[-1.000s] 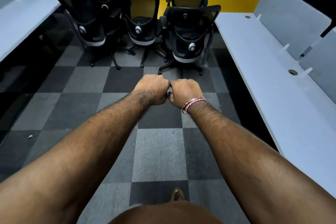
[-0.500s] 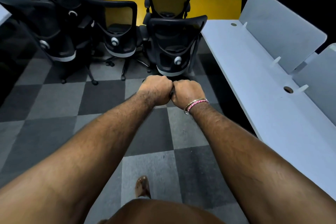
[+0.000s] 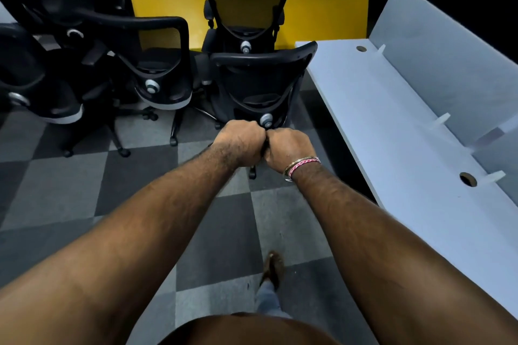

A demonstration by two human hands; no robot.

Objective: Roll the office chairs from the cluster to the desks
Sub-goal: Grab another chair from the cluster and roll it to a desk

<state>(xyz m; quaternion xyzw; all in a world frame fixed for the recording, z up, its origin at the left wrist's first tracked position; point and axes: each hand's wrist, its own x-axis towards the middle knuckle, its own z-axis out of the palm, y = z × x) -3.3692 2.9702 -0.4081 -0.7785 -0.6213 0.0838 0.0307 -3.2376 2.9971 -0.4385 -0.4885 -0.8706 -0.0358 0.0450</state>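
Several black mesh office chairs stand in a cluster at the far end of the room. The nearest chair [image 3: 260, 84] has its back towards me, right beside the white desk [image 3: 392, 131]. Another chair [image 3: 157, 64] stands to its left, and one [image 3: 245, 11] behind it against the yellow wall. My left hand [image 3: 241, 143] and my right hand [image 3: 288, 148] are both fists, pressed knuckle to knuckle at arm's length. They hold nothing and hover in front of the nearest chair's lower back, apart from it.
The long white desk with grey divider panels [image 3: 448, 64] runs along the right side. More chairs [image 3: 42, 84] crowd the left. The floor is checkered grey carpet tile [image 3: 140, 176]. My foot [image 3: 273, 266] steps forward below.
I have walked closer to the cluster; the chairs loom larger and the nearest one is now just beyond my fists. The fists stay pressed together.
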